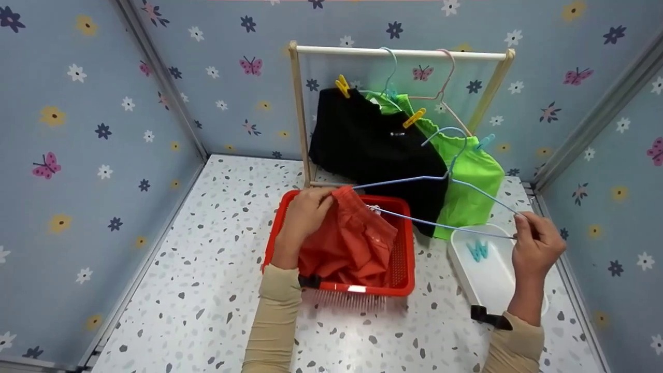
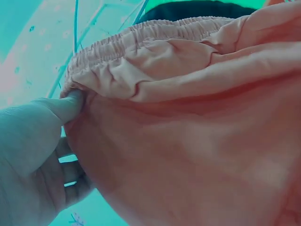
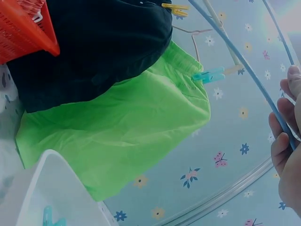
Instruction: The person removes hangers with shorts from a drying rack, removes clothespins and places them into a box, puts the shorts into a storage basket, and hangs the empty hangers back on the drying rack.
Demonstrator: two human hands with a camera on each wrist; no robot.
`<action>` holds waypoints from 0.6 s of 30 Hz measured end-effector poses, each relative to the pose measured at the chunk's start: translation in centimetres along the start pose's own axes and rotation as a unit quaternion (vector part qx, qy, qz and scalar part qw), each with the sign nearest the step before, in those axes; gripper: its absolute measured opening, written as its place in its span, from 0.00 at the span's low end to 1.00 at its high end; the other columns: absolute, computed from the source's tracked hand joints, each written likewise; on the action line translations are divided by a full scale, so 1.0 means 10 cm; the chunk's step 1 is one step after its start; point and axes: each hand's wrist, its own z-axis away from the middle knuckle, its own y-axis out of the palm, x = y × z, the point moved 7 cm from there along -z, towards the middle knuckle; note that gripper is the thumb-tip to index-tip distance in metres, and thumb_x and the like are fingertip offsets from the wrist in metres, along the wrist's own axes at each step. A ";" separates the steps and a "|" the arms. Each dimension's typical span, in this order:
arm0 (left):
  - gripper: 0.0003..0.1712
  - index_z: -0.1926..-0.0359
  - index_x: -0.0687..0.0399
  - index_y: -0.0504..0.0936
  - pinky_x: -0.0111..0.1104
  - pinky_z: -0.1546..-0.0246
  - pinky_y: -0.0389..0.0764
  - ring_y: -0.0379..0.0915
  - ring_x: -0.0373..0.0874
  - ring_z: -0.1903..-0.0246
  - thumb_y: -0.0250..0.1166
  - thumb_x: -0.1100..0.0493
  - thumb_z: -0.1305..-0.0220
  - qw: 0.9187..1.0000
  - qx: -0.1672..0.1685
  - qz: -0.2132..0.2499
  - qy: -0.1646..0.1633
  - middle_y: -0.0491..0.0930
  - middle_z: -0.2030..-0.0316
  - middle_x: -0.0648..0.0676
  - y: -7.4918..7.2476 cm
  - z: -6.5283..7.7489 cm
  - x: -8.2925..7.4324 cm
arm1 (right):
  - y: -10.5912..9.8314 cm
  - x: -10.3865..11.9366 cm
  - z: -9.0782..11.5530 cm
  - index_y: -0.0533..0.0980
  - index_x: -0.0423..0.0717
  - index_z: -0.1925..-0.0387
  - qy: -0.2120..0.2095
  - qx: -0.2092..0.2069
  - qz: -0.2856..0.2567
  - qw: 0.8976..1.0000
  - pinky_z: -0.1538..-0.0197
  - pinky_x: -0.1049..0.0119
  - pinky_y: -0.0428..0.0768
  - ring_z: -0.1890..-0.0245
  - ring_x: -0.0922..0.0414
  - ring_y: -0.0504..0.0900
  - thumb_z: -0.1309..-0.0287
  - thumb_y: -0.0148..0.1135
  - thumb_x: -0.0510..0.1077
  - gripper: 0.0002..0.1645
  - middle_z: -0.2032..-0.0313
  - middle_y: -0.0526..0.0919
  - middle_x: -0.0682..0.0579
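Note:
Red-orange shorts (image 1: 357,235) with an elastic waistband hang over the red basket. My left hand (image 1: 310,212) pinches the waistband at its left end, the thumb pressing the gathered edge in the left wrist view. Away to the right, my right hand (image 1: 538,241) grips one end of a blue wire hanger (image 1: 435,225), fingers curled around it in the right wrist view. The hanger's other end reaches into the waistband, and its hook points up and back. Where that far end lies inside the shorts is hidden.
Behind stands a wooden rack (image 1: 362,50) with black shorts (image 1: 378,140) and green shorts (image 1: 469,176) on hangers, held by clothespins. The red basket (image 1: 409,259) lies under the red-orange shorts. A white tray (image 1: 466,274) with teal clothespins (image 1: 477,250) is at the right.

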 end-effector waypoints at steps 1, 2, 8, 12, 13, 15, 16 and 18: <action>0.14 0.47 0.44 0.84 0.41 0.52 0.77 0.78 0.45 0.53 0.56 0.56 0.28 1.000 0.009 -0.005 -0.013 0.82 0.51 0.49 0.01 0.01 0.04 | -0.01 0.00 0.00 0.81 0.25 0.66 0.000 0.001 0.000 1.000 0.71 0.76 0.70 0.77 0.65 0.71 0.41 0.64 0.31 0.07 0.74 0.77 0.57; 0.14 0.47 0.44 0.84 0.41 0.53 0.77 0.78 0.45 0.54 0.57 0.55 0.28 0.999 0.022 -0.010 -0.027 0.82 0.51 0.49 0.03 0.02 0.09 | -0.02 -0.01 0.00 0.81 0.25 0.66 0.007 -0.003 -0.010 1.000 0.71 0.77 0.71 0.78 0.64 0.72 0.40 0.64 0.31 0.07 0.75 0.77 0.57; 0.16 0.44 0.43 0.82 0.39 0.54 0.76 0.75 0.41 0.58 0.62 0.52 0.31 0.979 0.168 0.011 -0.112 0.80 0.51 0.47 0.28 0.17 0.28 | -0.09 -0.21 0.00 0.81 0.25 0.65 0.067 -0.035 -0.081 0.994 0.71 0.76 0.76 0.80 0.60 0.74 0.39 0.60 0.29 0.06 0.79 0.77 0.51; 0.20 0.42 0.48 0.80 0.38 0.52 0.76 0.74 0.42 0.57 0.64 0.51 0.33 0.951 0.271 0.053 -0.139 0.80 0.53 0.49 0.45 0.31 0.29 | -0.08 -0.33 0.01 0.80 0.25 0.65 0.066 -0.028 -0.081 0.994 0.74 0.76 0.76 0.81 0.61 0.74 0.38 0.60 0.30 0.07 0.80 0.76 0.50; 0.20 0.42 0.49 0.79 0.39 0.52 0.76 0.74 0.43 0.57 0.63 0.51 0.33 0.946 0.283 0.062 -0.143 0.80 0.54 0.50 0.47 0.34 0.29 | -0.08 -0.36 0.01 0.81 0.26 0.65 0.064 -0.027 -0.082 0.994 0.75 0.76 0.76 0.82 0.61 0.74 0.38 0.60 0.30 0.07 0.80 0.77 0.50; 0.21 0.41 0.51 0.79 0.40 0.51 0.75 0.75 0.44 0.55 0.62 0.52 0.32 0.942 0.293 0.071 -0.146 0.80 0.53 0.51 0.49 0.36 0.28 | -0.06 -0.34 0.01 0.81 0.26 0.66 0.064 -0.024 -0.084 0.994 0.75 0.76 0.76 0.82 0.61 0.75 0.38 0.60 0.30 0.07 0.81 0.77 0.50; 0.21 0.41 0.52 0.79 0.40 0.51 0.75 0.74 0.44 0.55 0.61 0.52 0.31 0.942 0.293 0.071 -0.149 0.80 0.53 0.51 0.49 0.37 0.29 | -0.05 -0.33 0.02 0.81 0.27 0.65 0.061 -0.022 -0.083 0.994 0.76 0.76 0.76 0.82 0.62 0.75 0.38 0.61 0.30 0.07 0.81 0.77 0.51; 0.21 0.40 0.53 0.78 0.40 0.51 0.75 0.74 0.44 0.54 0.60 0.52 0.30 0.944 0.289 0.073 -0.145 0.80 0.52 0.52 0.48 0.37 0.29 | -0.04 -0.33 0.03 0.82 0.28 0.66 0.064 -0.019 -0.086 0.994 0.77 0.76 0.76 0.83 0.62 0.75 0.39 0.61 0.30 0.06 0.82 0.78 0.50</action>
